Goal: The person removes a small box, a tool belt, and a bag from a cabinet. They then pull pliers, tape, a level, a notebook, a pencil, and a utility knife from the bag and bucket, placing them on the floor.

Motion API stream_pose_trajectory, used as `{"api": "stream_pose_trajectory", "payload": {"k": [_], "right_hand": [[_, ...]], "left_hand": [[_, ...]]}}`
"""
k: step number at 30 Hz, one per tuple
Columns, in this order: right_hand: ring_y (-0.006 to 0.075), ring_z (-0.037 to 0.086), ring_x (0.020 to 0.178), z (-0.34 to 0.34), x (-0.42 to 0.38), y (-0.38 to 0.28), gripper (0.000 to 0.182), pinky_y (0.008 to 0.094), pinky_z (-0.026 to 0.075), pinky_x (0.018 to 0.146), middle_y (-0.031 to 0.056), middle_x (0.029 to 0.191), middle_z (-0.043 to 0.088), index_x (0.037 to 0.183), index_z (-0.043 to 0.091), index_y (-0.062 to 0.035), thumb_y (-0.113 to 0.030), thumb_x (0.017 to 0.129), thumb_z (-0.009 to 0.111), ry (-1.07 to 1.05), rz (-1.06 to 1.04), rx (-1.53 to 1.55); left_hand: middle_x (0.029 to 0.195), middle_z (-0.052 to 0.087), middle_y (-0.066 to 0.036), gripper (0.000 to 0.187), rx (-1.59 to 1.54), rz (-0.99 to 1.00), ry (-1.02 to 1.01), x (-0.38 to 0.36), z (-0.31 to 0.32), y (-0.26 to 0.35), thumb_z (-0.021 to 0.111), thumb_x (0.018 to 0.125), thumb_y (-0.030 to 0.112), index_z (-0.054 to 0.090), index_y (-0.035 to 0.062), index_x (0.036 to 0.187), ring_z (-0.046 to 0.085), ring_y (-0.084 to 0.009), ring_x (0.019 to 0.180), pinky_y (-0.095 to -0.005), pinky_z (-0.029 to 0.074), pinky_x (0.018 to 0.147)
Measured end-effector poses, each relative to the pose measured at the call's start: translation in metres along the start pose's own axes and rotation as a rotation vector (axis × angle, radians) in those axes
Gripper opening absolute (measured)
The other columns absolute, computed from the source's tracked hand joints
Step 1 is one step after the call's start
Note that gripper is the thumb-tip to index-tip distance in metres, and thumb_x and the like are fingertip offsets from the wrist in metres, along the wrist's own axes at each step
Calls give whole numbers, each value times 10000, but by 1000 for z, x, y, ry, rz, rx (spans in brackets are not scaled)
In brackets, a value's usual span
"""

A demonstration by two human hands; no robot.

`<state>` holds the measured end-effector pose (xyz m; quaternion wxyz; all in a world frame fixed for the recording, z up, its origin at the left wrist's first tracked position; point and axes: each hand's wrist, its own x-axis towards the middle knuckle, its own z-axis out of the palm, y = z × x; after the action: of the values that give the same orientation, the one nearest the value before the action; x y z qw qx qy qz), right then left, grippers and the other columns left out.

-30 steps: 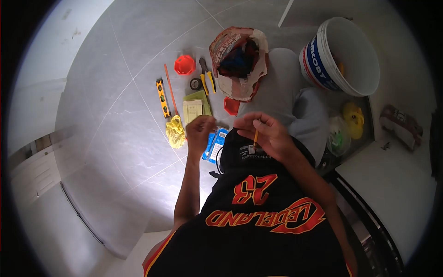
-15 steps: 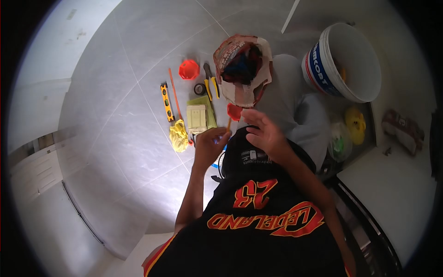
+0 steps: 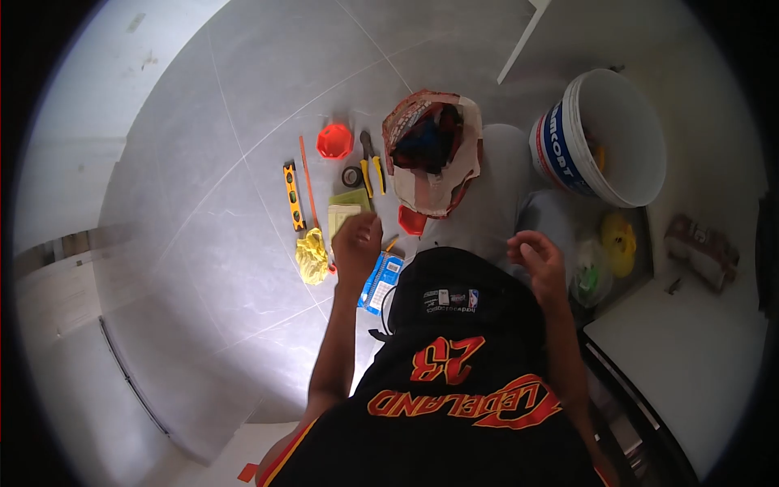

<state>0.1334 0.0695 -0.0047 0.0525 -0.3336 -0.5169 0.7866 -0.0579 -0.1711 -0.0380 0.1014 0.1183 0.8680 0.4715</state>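
My left hand point(image 3: 357, 241) is over the floor items with its fingers curled in; whatever is inside them, if anything, is hidden. It covers part of a beige rectangular box point(image 3: 343, 214) lying on a green sheet point(image 3: 354, 198). A thin orange-yellow stick point(image 3: 392, 243), perhaps a pencil, shows just right of the hand, above a blue package point(image 3: 379, 284). Over my right leg, my right hand point(image 3: 540, 258) is raised with its fingers loosely bent and apart, holding nothing visible. A red cup-like piece point(image 3: 411, 220) lies between the hands, against the open bag point(image 3: 442, 195).
Around the left hand lie a yellow level point(image 3: 293, 197), an orange rod point(image 3: 307, 178), yellow-handled pliers point(image 3: 372, 174), black tape point(image 3: 351, 176), a red octagonal box point(image 3: 334, 141) and a crumpled yellow bag point(image 3: 312, 256). A white bucket point(image 3: 574, 122) stands at right.
My left hand has moved left, away from the orange-yellow stick it pinched, onto the beige box. My right hand has drawn away to the right. The blue package is more exposed.
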Motion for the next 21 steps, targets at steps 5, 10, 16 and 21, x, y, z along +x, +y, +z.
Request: {"api": "stream_pose_trajectory", "payload": {"k": [5, 10, 16, 21], "right_hand": [[154, 589, 813, -21, 7, -1, 175, 292, 483, 767, 90, 936, 615, 1020, 558, 2, -79, 865, 543, 192, -40, 52], [154, 592, 792, -19, 10, -6, 160, 287, 486, 751, 82, 916, 620, 1003, 564, 7, -76, 866, 545, 197, -132, -36], [142, 584, 787, -21, 10, 15, 163, 284, 483, 748, 70, 919, 615, 1004, 557, -2, -96, 870, 548, 232, -78, -35], [143, 591, 759, -30, 11, 34, 163, 269, 495, 701, 79, 901, 619, 1002, 558, 1, -79, 860, 560, 227, -17, 12]], "left_hand": [[771, 613, -140, 151, 224, 678, -300, 73, 30, 96, 607, 780, 89, 631, 0, 900, 642, -245, 713, -341, 506, 592], [1026, 633, -173, 342, 1090, 424, -913, 141, 141, 84, 545, 828, 232, 604, 87, 1131, 635, -295, 926, -408, 499, 737], [1046, 624, -202, 617, 927, 269, -643, 166, 177, 22, 493, 843, 289, 287, 30, 1365, 629, -338, 932, -406, 497, 764], [832, 638, -231, 256, 582, 429, -592, 199, 183, -15, 485, 798, 178, 646, 10, 904, 647, -347, 768, -416, 510, 689]]}}
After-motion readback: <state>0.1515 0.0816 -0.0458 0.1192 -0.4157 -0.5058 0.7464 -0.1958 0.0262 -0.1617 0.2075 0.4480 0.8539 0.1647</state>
